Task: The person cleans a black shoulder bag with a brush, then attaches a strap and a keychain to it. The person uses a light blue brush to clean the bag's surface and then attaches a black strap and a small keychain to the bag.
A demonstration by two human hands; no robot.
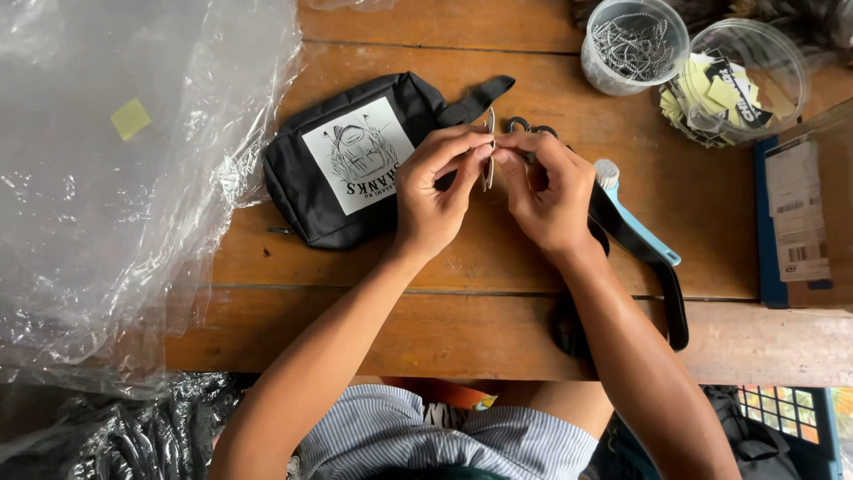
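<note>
Your left hand point(433, 200) and right hand point(544, 191) meet at table centre, fingertips pressed together, pinching a thin metal tag point(489, 151) that stands on edge between them. Judge it light, stiff and slippery; grip its flat faces, not the rim. At 9 o'clock, touching your left hand, lies a soft black pouch point(324, 191) with a white square patch; its strap point(662, 284) trails to 4 o'clock beside a blue-handled brush point(635, 222). At 1 o'clock stands a clear cup of chains point(633, 44); at 2 o'clock, a tub of yellow slips point(733, 84). At 3 o'clock lies a labelled box point(800, 218); at 9 o'clock, clear plastic sheeting point(115, 178).
</note>
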